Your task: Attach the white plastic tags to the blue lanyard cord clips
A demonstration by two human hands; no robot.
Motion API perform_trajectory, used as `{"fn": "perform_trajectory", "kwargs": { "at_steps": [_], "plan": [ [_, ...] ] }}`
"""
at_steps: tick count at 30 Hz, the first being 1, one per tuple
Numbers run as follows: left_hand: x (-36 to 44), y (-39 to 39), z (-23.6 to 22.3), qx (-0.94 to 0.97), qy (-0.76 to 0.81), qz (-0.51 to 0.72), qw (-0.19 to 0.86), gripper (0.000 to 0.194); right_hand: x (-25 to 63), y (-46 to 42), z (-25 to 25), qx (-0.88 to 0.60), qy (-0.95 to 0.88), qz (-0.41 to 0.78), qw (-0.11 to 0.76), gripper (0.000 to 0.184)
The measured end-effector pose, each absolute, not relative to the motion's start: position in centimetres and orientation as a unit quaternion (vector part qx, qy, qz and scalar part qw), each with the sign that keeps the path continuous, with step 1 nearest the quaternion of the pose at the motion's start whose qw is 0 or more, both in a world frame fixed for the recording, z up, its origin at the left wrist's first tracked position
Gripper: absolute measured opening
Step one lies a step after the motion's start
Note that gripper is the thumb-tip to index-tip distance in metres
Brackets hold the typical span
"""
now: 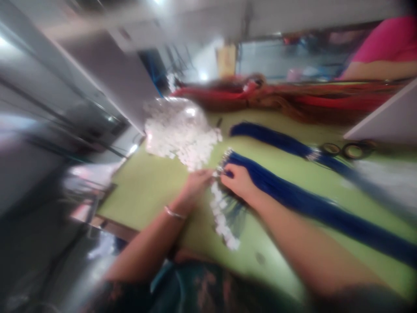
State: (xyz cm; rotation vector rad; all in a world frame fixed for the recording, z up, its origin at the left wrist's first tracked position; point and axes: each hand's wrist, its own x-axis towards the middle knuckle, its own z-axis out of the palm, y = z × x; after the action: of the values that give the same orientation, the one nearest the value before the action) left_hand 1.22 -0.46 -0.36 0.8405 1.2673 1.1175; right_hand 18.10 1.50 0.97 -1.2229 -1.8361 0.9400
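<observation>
The left hand [195,180] and right hand [239,178] nearly met above the green bench [140,187]. The right hand's grip was clenched around a short blue wire end [230,174]. The left hand's fingertips were at a small white piece [215,173] between the hands; blur hid whether its grip was closed on it. A bracelet [175,213] circled the left wrist.

Just beside the right hand, a long blue wire bundle [293,200] lay across the bench, small pale pieces at its near end. A row of white pieces [221,217] ran from the hands toward the person's body. Beyond the left hand sat a heap of white pieces [182,139] with clear plastic [193,108] about it. Farther back were a second blue bundle [267,135], black rings [353,151] and red and brown strands [293,98]. Another person's pink sleeve [387,43] showed at the upper right.
</observation>
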Motion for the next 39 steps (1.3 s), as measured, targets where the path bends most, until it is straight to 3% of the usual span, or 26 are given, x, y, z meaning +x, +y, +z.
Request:
{"fn": "perform_trajectory", "kwargs": {
  "at_steps": [13,22,32,35,39],
  "plan": [
    [1.9,-0.7,-0.3,0.350,0.503,0.494,0.617,0.022,18.0,1.3,1.2,-0.502,-0.715,0.338,0.350,0.012],
    [1.8,-0.7,-1.2,0.430,0.575,0.505,0.479,0.025,17.8,1.2,2.0,-0.526,-0.751,0.297,0.266,0.010],
    [2.1,-0.6,-0.7,0.496,0.581,0.471,0.441,0.013,17.8,1.4,1.7,-0.514,-0.753,0.311,0.269,0.009],
    [2.2,-0.6,-0.9,0.481,0.590,0.480,0.437,0.015,18.2,1.9,1.4,-0.513,-0.735,0.332,0.294,0.013],
    [2.0,-0.5,-1.3,0.460,0.595,0.484,0.447,0.020,18.8,2.6,1.4,-0.519,-0.733,0.353,0.263,0.015]
  ]
}}
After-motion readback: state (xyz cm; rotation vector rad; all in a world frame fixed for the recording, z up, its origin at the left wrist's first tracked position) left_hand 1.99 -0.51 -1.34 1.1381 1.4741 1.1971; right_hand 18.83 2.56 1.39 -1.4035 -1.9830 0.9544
